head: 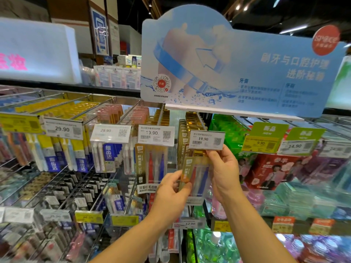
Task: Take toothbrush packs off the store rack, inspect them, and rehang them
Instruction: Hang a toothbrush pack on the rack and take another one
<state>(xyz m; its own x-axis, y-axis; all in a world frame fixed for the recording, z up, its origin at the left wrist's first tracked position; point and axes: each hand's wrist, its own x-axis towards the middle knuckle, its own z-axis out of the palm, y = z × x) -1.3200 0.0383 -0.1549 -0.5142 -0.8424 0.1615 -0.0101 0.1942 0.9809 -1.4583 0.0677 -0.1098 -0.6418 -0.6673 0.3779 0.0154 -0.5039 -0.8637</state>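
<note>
A gold-edged toothbrush pack [197, 173] with red, white and blue brushes hangs tilted just below the 19.90 price tag [206, 140]. My left hand [171, 192] pinches the pack's lower left edge. My right hand [224, 171] pinches its top, right under the tag, at the front of the hook. More gold packs [183, 141] hang behind on the same hook. A matching pack [151, 168] hangs on the hook to the left.
Wire hooks with yellow, blue and pink toothbrush packs [57, 149] fill the rack to the left. Green and red boxes [273, 171] sit on shelves to the right. A large blue sign [237, 63] juts out overhead. Lower hooks carry more packs [117, 202].
</note>
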